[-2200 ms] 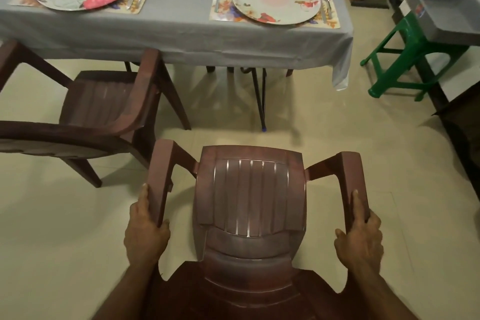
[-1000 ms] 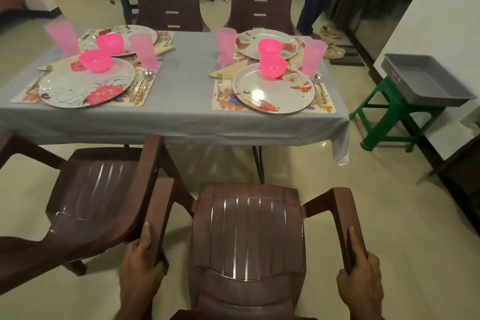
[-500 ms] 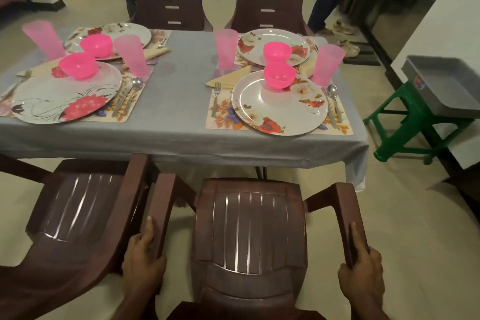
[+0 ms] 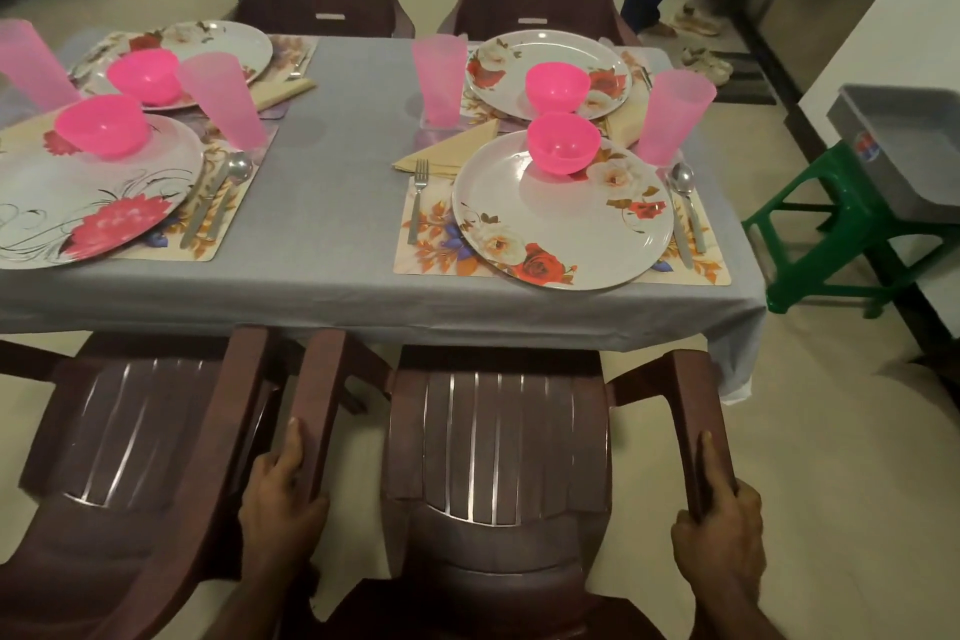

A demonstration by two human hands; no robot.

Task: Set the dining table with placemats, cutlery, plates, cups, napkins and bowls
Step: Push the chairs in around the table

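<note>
Chair (image 4: 498, 437) now pushed up to surface (image 4: 332, 203) edge, 12 o'clock. Left hand (image 4: 283, 499) and right hand (image 4: 719, 525) each grip an armrest. Settings look complete.

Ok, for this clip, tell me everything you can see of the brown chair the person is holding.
The dark brown moulded plastic armchair has a glossy seat of lengthwise slats and two flat armrests. It stands upright at the near edge of the grey-clothed dining table, facing the place setting with the floral plate, its front just under the cloth's hanging edge. The left hand grips the left armrest and the right hand grips the right. A matching chair stands close on its left.
</note>
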